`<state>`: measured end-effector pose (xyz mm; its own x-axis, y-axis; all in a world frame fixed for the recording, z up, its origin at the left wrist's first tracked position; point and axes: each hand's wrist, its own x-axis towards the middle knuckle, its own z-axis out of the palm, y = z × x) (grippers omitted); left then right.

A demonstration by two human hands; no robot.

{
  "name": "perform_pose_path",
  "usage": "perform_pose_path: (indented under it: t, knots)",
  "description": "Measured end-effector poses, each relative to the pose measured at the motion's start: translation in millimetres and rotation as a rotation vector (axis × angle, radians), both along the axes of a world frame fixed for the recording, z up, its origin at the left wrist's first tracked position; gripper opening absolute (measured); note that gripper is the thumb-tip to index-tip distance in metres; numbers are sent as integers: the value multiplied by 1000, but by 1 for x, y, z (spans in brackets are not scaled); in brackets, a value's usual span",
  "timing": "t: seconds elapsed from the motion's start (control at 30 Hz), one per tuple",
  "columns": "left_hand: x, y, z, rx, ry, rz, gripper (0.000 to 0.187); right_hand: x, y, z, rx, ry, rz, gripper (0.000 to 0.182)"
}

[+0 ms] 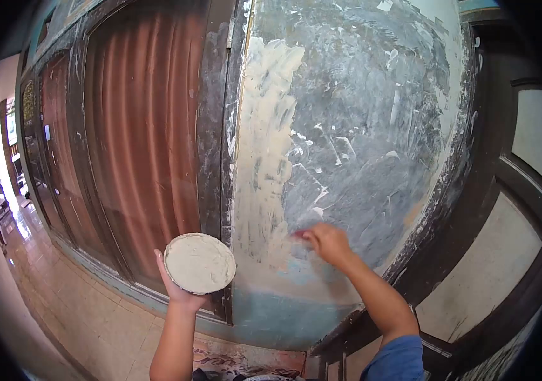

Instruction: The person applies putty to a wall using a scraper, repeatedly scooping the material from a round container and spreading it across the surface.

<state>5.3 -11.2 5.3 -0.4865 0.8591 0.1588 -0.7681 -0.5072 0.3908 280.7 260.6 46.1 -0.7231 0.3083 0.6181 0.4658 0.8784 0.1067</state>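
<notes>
My left hand (pixel 179 289) supports a round bowl (pixel 169 270) from below and from its left side, fingers wrapped around it. Beige wall putty (pixel 200 263) fills it almost to the rim. My right hand (pixel 328 244) is closed on a small reddish scraper (pixel 299 234), mostly hidden by the fingers, held against or very near the wall (pixel 360 184). A rough strip of spread beige putty (pixel 261 146) runs down the wall's left side, beside the window frame. Right of it, the surface is grey with scattered white smears.
To the left is a dark-framed window (pixel 210 127) with a reddish-brown curtain (pixel 147 127) behind the glass. A dark wooden door (pixel 474 222) with pale panels stands at the right. Below lie floor tiles (pixel 99 301) and a patterned, spattered sheet (pixel 245 362).
</notes>
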Motion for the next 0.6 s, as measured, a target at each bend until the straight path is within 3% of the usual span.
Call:
perform_pose_path:
  t: [0.07, 0.17, 0.27, 0.3, 0.4, 0.47, 0.53, 0.6]
  knots:
    - [-2, 2, -3, 7, 9, -1, 90, 3, -2, 26, -14, 290, 0, 20]
    - [-3, 3, -6, 2, -1, 11, 91, 8, -3, 34, -69, 441, 93, 18]
    - [-4, 4, -9, 3, -7, 13, 91, 9, -8, 11, -56, 255, 195, 17]
    - [-5, 5, -10, 14, 3, 4, 91, 12, -3, -7, -51, 92, 128, 17]
    - [-2, 6, -7, -9, 4, 12, 91, 9, -5, -30, -18, -59, 79, 18]
    - [-1, 6, -5, -9, -6, 4, 91, 7, 4, -26, 9, -30, 70, 18]
    - [0, 6, -6, -14, -21, -6, 91, 5, 7, 0, 16, 256, 91, 19]
    - [-2, 5, -8, -25, -16, 12, 91, 12, 0, 23, 36, 301, 43, 18]
